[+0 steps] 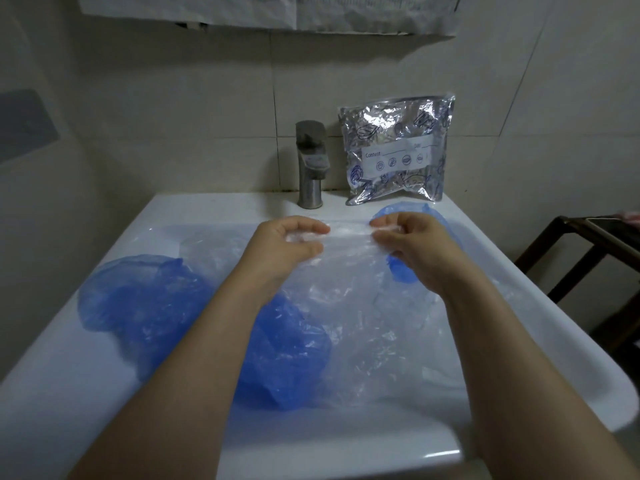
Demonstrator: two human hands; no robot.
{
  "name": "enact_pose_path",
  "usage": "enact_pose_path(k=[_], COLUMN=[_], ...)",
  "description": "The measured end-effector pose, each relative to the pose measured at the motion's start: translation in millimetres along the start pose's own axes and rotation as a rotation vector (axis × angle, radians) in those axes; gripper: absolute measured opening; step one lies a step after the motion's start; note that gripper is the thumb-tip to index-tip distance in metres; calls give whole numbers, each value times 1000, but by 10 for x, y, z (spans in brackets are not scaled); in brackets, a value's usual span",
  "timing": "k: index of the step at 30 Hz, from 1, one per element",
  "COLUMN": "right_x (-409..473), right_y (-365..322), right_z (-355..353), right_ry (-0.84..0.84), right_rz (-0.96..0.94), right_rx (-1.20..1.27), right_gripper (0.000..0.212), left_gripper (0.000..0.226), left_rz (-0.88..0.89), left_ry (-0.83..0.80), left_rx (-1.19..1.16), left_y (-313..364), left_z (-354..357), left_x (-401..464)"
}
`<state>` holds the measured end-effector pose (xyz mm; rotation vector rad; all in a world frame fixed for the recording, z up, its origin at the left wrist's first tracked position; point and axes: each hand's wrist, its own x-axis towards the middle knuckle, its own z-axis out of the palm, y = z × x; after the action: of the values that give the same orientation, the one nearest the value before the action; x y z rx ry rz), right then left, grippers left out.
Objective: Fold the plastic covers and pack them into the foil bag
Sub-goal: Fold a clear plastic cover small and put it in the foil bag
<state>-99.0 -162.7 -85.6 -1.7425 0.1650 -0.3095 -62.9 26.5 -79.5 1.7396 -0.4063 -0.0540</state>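
A clear plastic cover (349, 271) hangs stretched over the sink basin. My left hand (287, 245) pinches its top edge on the left and my right hand (412, 244) pinches the same edge on the right. Crumpled blue plastic covers (145, 303) lie in the basin at the left and under my left forearm. Another blue cover (433, 216) lies on the sink's right rim behind my right hand. The silver foil bag (394, 150) leans upright against the tiled wall at the back right, beside the faucet.
The white sink (86, 386) fills the lower view. A metal faucet (311, 164) stands at the back centre. A dark wooden stand (588, 258) is to the right of the sink. Tiled wall runs behind.
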Motion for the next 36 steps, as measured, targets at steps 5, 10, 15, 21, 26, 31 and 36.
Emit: enact_pose_path(k=[5, 10, 15, 21, 26, 31, 36], right_x=[-16, -68, -78, -55, -60, -27, -36], right_y=[-6, -57, -69, -44, -94, -76, -11], right_z=[-23, -40, -121, -206, -195, -53, -20], right_ry=[-26, -91, -138, -120, -138, 52, -74], right_rz=[-123, -37, 208, 246, 156, 142, -66], right_rx=[-257, 8, 356, 397, 541, 330, -201], right_gripper=[8, 14, 37, 17, 38, 35, 18], left_gripper=[32, 14, 4, 12, 31, 28, 27], left_rz=[-9, -13, -32, 3, 11, -36, -83], left_ry=[-3, 58, -45, -103, -309, -253, -24], left_rx=[-5, 20, 16, -21, -106, -16, 59], left_y=[-27, 11, 45, 82, 40, 64, 44], left_z=[-64, -69, -140, -110, -135, -85, 30], left_x=[9, 14, 1, -20, -16, -37, -47])
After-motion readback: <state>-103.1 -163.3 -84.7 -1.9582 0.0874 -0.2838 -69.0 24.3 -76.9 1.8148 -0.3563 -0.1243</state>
